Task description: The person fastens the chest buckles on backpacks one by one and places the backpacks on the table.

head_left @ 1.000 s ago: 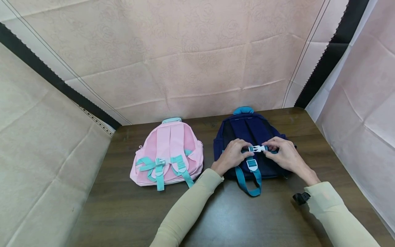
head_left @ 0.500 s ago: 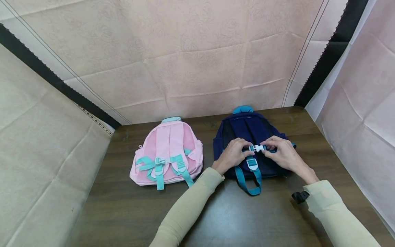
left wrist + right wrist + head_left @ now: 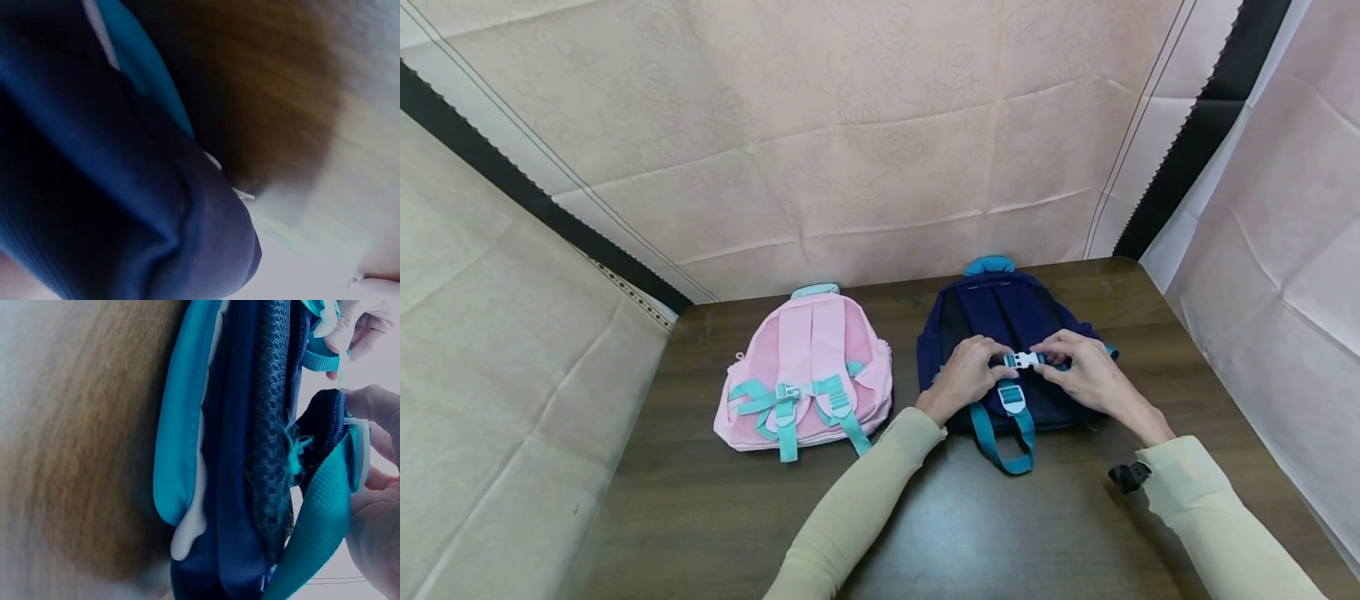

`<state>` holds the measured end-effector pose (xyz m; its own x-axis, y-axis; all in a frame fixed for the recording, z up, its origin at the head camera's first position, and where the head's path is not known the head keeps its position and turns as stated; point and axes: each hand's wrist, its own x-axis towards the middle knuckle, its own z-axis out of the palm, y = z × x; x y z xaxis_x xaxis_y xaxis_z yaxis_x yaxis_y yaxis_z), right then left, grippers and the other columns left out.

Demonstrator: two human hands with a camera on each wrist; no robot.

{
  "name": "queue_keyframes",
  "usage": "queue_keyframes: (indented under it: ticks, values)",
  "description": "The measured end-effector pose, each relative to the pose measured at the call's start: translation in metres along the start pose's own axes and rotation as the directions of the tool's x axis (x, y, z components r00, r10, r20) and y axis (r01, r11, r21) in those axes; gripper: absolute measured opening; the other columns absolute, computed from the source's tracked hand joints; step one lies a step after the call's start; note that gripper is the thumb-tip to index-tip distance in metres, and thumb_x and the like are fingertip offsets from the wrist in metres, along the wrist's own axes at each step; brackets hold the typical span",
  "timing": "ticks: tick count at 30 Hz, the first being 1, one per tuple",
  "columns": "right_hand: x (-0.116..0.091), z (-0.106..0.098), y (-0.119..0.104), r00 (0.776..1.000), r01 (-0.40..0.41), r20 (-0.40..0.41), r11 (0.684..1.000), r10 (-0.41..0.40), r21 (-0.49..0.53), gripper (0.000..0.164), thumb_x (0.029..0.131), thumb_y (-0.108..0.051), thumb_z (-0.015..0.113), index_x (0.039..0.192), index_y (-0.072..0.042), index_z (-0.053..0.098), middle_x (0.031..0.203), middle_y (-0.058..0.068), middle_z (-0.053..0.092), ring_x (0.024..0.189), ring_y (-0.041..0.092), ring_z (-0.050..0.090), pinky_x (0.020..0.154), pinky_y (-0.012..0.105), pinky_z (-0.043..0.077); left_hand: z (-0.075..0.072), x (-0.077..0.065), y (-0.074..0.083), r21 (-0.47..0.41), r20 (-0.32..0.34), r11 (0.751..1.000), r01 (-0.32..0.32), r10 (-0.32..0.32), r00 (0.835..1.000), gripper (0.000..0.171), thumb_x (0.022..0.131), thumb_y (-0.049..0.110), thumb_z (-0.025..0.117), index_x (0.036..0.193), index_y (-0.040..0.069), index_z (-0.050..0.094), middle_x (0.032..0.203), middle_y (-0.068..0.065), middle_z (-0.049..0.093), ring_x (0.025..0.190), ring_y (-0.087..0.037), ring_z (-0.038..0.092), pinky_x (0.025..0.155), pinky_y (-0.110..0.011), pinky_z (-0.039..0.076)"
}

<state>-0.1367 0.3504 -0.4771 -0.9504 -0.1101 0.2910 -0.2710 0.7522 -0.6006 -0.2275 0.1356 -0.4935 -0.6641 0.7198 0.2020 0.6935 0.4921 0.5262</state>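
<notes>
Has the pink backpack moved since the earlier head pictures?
No; judged against the table, the pink backpack shows no visible shift in the head view.

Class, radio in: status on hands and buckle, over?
Left hand, right hand: pinch opposite ends of white buckle. Halves meet over navy backpack; full latch unclear. Pink backpack alongside, not blocking.

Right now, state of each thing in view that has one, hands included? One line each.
White buckle, halves appear joined; can't tell if latched.
Left hand, fingers pinching one end of the buckle.
Right hand, fingers pinching the other end.
Navy backpack, lying strap side up.
Teal strap loop, slack, trailing past the backpack's lower edge.
Pink backpack, strap side up, not held.
Pink backpack's clip, too small to tell if fastened.
</notes>
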Motion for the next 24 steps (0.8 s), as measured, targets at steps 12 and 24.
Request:
queue_keyframes:
  ticks: [12, 24]
  values:
    - [0.0009, 0.0033, 0.0009, 1.0, -0.001, 0.003, 1.0, 0.001, -0.011, 0.027, 0.093, 0.001, 0.083, 0.12, 0.0, 0.081, 0.111, 0.014, 0.076, 0.092, 0.024, 0.067, 0.075, 0.023, 0.055, 0.0026, 0.0008, 0.0032, 0.002, 0.003, 1.0, 0.023, -0.023, 1.0, 0.028, 0.101, 0.027, 0.08, 0.124, 0.011, 0.082, 0.111, -0.002, 0.081, 0.096, -0.013, 0.068, 0.085, -0.018, 0.054]
    - [-0.0012, 0.0059, 0.0019, 1.0, 0.002, -0.012, 0.998, -0.003, -0.056, 0.027, 0.09, -0.001, 0.086, 0.117, -0.002, 0.082, 0.109, 0.013, 0.076, 0.09, 0.022, 0.067, 0.076, 0.025, 0.053, 0.0036, 0.0016, 0.002, 0.047, 0.014, 0.999, -0.024, 0.023, 1.0, 0.029, 0.101, 0.03, 0.081, 0.125, 0.013, 0.082, 0.107, 0.0, 0.08, 0.092, -0.011, 0.065, 0.079, -0.016, 0.05]
